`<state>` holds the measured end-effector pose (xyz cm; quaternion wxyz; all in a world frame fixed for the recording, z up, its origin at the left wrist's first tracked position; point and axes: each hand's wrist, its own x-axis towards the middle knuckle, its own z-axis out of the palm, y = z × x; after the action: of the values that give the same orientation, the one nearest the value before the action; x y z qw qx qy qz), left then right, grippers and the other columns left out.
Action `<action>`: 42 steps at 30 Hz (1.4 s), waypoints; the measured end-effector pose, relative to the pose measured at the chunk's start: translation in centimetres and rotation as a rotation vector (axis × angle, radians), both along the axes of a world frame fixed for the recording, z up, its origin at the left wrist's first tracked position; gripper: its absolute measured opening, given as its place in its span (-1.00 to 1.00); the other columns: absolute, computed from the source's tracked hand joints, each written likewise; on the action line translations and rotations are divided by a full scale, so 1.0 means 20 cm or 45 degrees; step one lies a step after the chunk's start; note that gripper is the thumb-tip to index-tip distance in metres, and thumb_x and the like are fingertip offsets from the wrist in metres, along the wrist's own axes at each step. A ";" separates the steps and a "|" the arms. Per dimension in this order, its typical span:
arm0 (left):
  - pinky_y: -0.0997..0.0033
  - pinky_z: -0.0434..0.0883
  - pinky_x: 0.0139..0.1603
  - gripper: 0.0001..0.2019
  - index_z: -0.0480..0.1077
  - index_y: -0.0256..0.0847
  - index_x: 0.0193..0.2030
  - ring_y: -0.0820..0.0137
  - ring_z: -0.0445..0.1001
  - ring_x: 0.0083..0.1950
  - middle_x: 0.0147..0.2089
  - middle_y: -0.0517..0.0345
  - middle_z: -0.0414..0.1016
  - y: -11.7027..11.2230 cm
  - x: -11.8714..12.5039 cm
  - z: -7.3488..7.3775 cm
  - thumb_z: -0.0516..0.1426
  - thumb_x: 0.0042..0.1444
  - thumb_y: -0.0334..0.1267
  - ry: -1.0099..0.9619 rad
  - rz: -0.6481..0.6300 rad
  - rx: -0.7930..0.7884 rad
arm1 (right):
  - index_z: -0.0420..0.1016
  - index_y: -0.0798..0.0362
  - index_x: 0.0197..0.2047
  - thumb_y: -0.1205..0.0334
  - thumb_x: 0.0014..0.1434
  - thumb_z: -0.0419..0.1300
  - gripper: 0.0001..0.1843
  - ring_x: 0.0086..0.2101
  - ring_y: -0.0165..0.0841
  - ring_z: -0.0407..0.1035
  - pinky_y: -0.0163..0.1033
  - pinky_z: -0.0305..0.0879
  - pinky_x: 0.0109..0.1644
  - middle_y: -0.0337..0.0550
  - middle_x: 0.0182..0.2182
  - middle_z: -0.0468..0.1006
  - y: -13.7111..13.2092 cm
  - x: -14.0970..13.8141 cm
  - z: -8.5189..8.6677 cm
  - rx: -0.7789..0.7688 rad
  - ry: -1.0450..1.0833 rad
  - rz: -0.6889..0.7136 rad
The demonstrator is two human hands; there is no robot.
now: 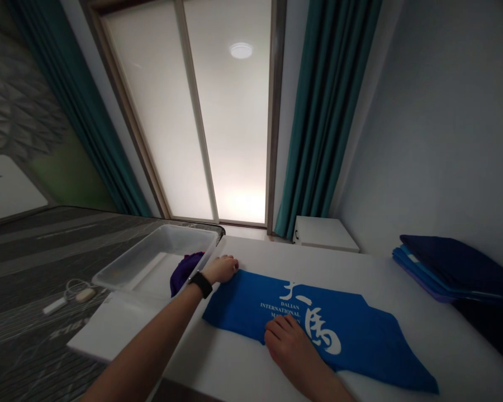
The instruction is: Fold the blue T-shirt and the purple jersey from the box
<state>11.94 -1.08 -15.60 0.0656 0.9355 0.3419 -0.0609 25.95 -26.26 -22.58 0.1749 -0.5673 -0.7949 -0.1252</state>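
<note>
A blue T-shirt (360, 329) with white lettering lies folded lengthwise on the white table. My left hand (223, 269), a dark watch on its wrist, is at the shirt's far left corner with its fingers closed on the cloth. Lower down, my right hand (285, 339) is closed at the near edge, over part of the printed words; its fingertips are partly hidden. The shirt's narrower end stretches away to the right of both hands.
Left of the table, a clear plastic bin (151, 268) holds purple cloth (185, 271). Folded dark and blue garments (456, 268) are stacked at the right against the wall. A white cabinet (324, 233) stands beyond the table. A white charger with cable (55, 305) lies on the dark bedding.
</note>
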 end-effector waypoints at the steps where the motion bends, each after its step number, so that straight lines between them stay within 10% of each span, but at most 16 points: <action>1: 0.27 0.38 0.00 -0.72 0.51 -0.16 -0.07 0.20 0.50 0.01 -0.02 -0.01 0.55 0.03 0.00 0.00 0.04 0.15 -0.40 0.028 -0.005 -0.044 | 0.36 -0.01 -0.28 0.48 0.17 0.23 -0.81 -0.22 -0.32 0.37 -0.15 0.20 -0.08 -0.28 -0.26 0.51 0.00 0.00 0.00 -0.003 0.011 -0.004; 16: 0.38 0.40 -0.10 -0.80 0.49 -0.20 -0.14 0.26 0.55 -0.12 -0.16 0.02 0.60 0.12 -0.03 -0.07 0.06 0.19 -0.30 0.008 -0.016 -0.123 | 0.46 -0.02 -0.12 0.53 0.20 0.15 -0.73 0.06 -0.29 0.36 -0.09 0.22 0.15 -0.28 0.08 0.53 -0.01 0.01 -0.03 -0.074 0.059 0.123; 23: 0.36 0.37 -0.03 -0.78 0.43 -0.21 -0.08 0.25 0.51 -0.01 -0.04 -0.02 0.55 0.04 -0.05 -0.04 -0.02 0.25 -0.36 -0.183 0.111 0.014 | 0.47 -0.06 -0.10 0.47 0.25 0.04 -0.70 -0.02 -0.33 0.39 -0.10 0.20 0.17 -0.27 -0.04 0.57 0.01 0.00 0.17 -0.382 0.464 0.062; 36: 0.25 0.31 -0.02 -0.73 0.35 -0.22 0.07 0.19 0.48 -0.01 -0.05 -0.04 0.53 -0.39 -0.28 -0.12 -0.03 0.32 -0.25 -0.439 0.375 0.229 | 0.47 0.08 0.04 0.31 0.36 -0.10 -0.64 0.03 -0.21 0.33 -0.14 0.17 0.08 0.01 -0.02 0.52 0.81 -0.04 0.22 -0.414 0.298 -0.331; 42: 0.20 0.27 -0.04 -0.69 0.30 -0.22 0.12 0.19 0.51 -0.07 -0.16 -0.02 0.56 -0.45 -0.38 -0.19 -0.11 0.34 -0.26 -0.485 0.435 0.124 | 0.50 0.11 -0.09 0.19 0.38 -0.09 -0.65 -0.06 -0.20 0.41 -0.15 0.19 -0.03 0.05 -0.10 0.57 0.94 -0.08 0.15 -0.513 0.200 -0.349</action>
<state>4.33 -10.12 -19.30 0.0929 0.8608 0.4790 0.1447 24.34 -7.39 -19.56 0.1011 -0.7011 -0.7035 0.0575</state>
